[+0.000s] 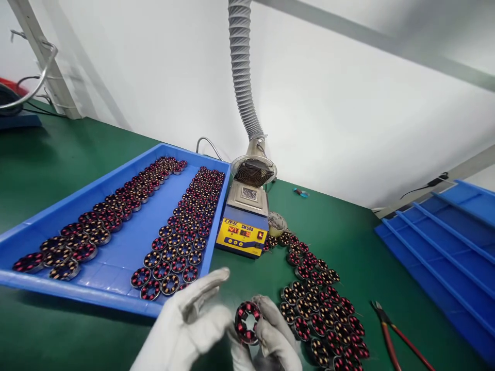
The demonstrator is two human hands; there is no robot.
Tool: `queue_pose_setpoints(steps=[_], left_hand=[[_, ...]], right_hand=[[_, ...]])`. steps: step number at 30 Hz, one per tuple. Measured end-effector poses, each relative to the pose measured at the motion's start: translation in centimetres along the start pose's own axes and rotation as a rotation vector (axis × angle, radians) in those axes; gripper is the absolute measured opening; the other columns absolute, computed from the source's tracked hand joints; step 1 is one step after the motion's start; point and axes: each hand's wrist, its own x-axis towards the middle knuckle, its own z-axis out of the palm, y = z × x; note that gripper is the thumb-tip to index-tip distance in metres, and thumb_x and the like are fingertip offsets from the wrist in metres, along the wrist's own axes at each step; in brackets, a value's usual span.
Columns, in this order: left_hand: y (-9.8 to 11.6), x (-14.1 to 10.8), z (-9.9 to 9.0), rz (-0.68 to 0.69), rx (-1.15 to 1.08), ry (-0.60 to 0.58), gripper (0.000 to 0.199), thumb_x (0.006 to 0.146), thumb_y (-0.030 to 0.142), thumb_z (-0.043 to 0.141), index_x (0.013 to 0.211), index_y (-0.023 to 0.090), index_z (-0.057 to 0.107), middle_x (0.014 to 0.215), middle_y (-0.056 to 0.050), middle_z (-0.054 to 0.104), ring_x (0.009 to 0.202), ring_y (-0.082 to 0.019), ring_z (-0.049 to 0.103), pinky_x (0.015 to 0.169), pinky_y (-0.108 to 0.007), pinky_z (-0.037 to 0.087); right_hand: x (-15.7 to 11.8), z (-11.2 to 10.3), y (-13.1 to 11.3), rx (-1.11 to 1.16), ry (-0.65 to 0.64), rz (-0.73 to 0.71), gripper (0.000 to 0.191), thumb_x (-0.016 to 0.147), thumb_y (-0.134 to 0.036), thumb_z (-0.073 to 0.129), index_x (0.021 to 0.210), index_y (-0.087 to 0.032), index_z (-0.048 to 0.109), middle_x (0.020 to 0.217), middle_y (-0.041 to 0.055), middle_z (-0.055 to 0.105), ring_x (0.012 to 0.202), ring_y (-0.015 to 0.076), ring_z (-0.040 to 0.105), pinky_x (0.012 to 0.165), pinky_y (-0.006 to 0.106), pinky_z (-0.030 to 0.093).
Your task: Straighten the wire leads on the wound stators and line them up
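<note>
My right hand [276, 337], in a white glove, grips a round ring-shaped coil part [248, 322] with red and black segments around an open centre. My left hand [189, 324], also gloved in white, is just left of that part, its fingers apart and nothing visible in them. Beyond my left hand, a blue tray [116, 304] holds two long groups of similar ring parts [170, 253]. More ring parts [317, 323] lie in a cluster on the green table, to the right of my right hand.
A yellow and blue heating unit [242, 237] stands beside the tray under a grey duct hose [242, 67]. Red-handled cutters [390, 335] lie at the right. Blue trays [444, 252] lean at the far right. A small blue item [300, 192] is at the back of the green table [359, 247].
</note>
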Motion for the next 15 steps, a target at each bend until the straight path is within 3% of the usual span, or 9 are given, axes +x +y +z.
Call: queue_pose_setpoints(steps=[3, 6, 10, 12, 15], left_hand=[[-0.6, 0.2, 0.6, -0.073, 0.013, -0.045, 0.021, 0.053, 0.025, 0.079, 0.072, 0.019, 0.073, 0.086, -0.009, 0.071, 0.080, -0.028, 0.067, 0.066, -0.026, 0.056], [-1.1, 0.2, 1.0, -0.024, -0.041, -0.001, 0.013, 0.054, 0.025, 0.077, 0.064, 0.019, 0.072, 0.076, -0.008, 0.071, 0.068, -0.024, 0.067, 0.061, -0.024, 0.055], [-0.8, 0.1, 0.8, 0.105, -0.111, 0.144, 0.013, 0.060, 0.027, 0.076, 0.070, 0.021, 0.072, 0.084, -0.006, 0.071, 0.080, -0.022, 0.066, 0.072, -0.020, 0.054], [-0.5, 0.0, 0.5, 0.072, -0.038, 0.076, 0.022, 0.060, 0.027, 0.077, 0.080, 0.021, 0.072, 0.090, -0.007, 0.070, 0.089, -0.023, 0.065, 0.075, -0.021, 0.053], [0.0, -0.1, 0.6, -0.054, 0.012, -0.073, 0.027, 0.061, 0.029, 0.076, 0.086, 0.020, 0.072, 0.086, -0.007, 0.071, 0.080, -0.023, 0.066, 0.066, -0.022, 0.055]], right_hand=[[-0.7, -0.4, 0.9, -0.042, -0.061, -0.061, 0.026, 0.077, -0.014, 0.062, 0.099, -0.026, 0.057, 0.104, 0.0055, 0.065, 0.097, 0.0237, 0.061, 0.078, 0.041, 0.054], [-0.9, -0.5, 1.3, -0.049, -0.111, -0.107, 0.032, 0.073, -0.011, 0.064, 0.099, -0.028, 0.056, 0.099, 0.0042, 0.066, 0.092, 0.0250, 0.061, 0.074, 0.043, 0.055], [-0.7, -0.4, 1.3, -0.044, -0.103, -0.112, 0.033, 0.071, -0.008, 0.063, 0.097, -0.027, 0.057, 0.099, 0.0054, 0.064, 0.094, 0.0251, 0.060, 0.068, 0.039, 0.055], [-0.6, -0.4, 1.3, -0.053, -0.107, -0.102, 0.032, 0.072, -0.010, 0.062, 0.098, -0.027, 0.056, 0.100, 0.0058, 0.064, 0.095, 0.0258, 0.060, 0.070, 0.040, 0.055], [-0.8, -0.6, 1.2, -0.065, -0.131, -0.105, 0.033, 0.072, -0.010, 0.060, 0.099, -0.029, 0.055, 0.102, 0.0055, 0.064, 0.093, 0.0262, 0.060, 0.077, 0.045, 0.052]])
